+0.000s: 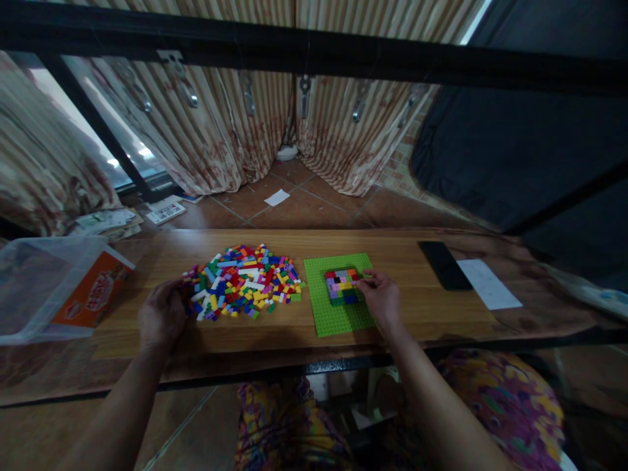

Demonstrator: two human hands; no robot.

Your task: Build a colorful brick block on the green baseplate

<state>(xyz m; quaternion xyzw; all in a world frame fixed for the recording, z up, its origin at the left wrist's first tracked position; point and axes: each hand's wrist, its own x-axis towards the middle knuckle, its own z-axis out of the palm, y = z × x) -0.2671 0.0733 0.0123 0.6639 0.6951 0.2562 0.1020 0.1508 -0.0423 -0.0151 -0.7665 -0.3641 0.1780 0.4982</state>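
A loose pile of toy building bricks (245, 281) in many colours lies on the wooden board. At the pile's left edge rests my left hand (163, 313), its fingers loosely bent against the bricks and partly in shadow. A green studded baseplate (324, 320) lies right of the pile. On it stands a low, multicoloured block of joined bricks (343, 286), with red along the back and blue along the front. My right hand (380, 297) pinches a brick at the right side of this block; the fingertips partly hide it.
At the far left, a clear plastic bin (44, 275) holds an orange packet (93, 288). To the right lie a black phone-like slab (444, 265) and a white paper sheet (490, 284). A dark metal bar (314, 46) crosses above; curtains hang behind the table.
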